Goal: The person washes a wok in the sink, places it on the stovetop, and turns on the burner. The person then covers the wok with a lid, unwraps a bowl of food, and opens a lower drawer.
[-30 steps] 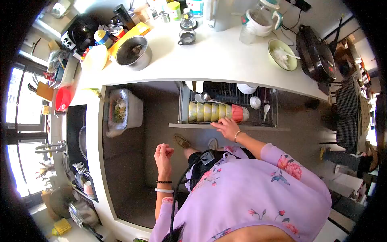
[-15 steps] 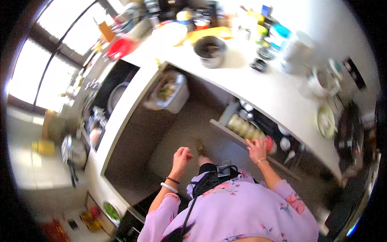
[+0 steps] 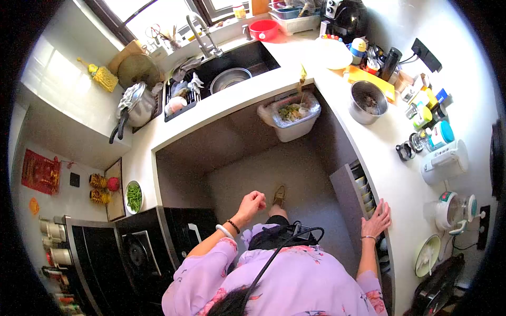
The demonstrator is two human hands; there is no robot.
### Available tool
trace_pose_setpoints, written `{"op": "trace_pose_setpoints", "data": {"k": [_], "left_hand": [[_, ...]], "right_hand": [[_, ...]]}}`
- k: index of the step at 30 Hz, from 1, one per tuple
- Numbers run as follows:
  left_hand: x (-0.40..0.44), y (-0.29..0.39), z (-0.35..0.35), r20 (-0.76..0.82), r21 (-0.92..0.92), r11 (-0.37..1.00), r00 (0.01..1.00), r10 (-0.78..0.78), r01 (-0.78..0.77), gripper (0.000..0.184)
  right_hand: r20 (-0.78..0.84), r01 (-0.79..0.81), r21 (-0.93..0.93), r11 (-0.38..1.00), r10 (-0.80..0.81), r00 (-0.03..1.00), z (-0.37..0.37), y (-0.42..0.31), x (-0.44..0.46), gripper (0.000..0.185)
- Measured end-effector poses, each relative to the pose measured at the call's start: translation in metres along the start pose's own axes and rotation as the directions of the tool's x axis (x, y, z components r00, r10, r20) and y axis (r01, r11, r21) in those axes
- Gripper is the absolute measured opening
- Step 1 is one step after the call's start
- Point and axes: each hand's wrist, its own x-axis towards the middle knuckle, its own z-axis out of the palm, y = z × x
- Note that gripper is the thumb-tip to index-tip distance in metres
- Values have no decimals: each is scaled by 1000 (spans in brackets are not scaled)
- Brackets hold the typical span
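Far L of flat-fronted grey-brown drawer [image 3: 345, 190], part open: round white bowl [image 3: 126, 200] w/ long green pods [image 3: 135, 196]. L hand [image 3: 253, 203] well L of drawer, closed, fingers curled in. Whitish plastic bin [image 3: 298, 129] w/ food scraps, up-L of drawer. Row of pale cups [image 3: 366, 198] inside drawer, partly hidden. Round steel pot [image 3: 363, 116] beyond drawer, on white counter [image 3: 394, 184]. R hand [image 3: 376, 218] open, fingers spread over counter edge, just R of drawer front; contact w/ either: can't tell.
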Motion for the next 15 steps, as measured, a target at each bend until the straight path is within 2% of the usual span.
{"op": "trace_pose_setpoints", "data": {"k": [3, 5, 6, 8, 9, 11, 12, 13, 15], "left_hand": [[-1, -3, 5, 12, 25, 1000, 1000, -7, 7, 20], [5, -5, 8, 26, 65, 998, 999, 18, -20, 19], [2, -2, 10, 20, 63, 998, 1000, 21, -22, 19], [-1, 5, 13, 55, 89, 996, 998, 12, -17, 20], [2, 5, 14, 74, 101, 995, 997, 11, -19, 20], [6, -2, 12, 81, 89, 996, 997, 13, -21, 21], [8, 0, 14, 86, 100, 995, 996, 11, -20, 21], [8, 1, 16, 111, 116, 993, 994, 9, -22, 21], [11, 3, 19, 102, 158, 987, 994, -46, 30, 20]], "right_hand": [[-37, -26, 17, 1000, 26, 999, 7, 8, 10, 115], [-79, -49, -79, 996, 42, 996, 19, 8, 18, 109], [-81, -43, -75, 996, 37, 996, 22, 10, 24, 109], [-23, -44, -57, 997, 43, 999, 29, 14, 34, 93], [-21, -66, -59, 996, 64, 998, 38, 17, 36, 93], [-224, 35, -121, 992, -62, 973, 59, 29, 39, 75], [-223, 60, -66, 996, -73, 972, 44, 25, 40, 63], [-219, 30, -70, 997, -45, 975, 44, 25, 41, 63], [-322, 26, -52, 998, -41, 946, 52, 25, 42, 61]]}}
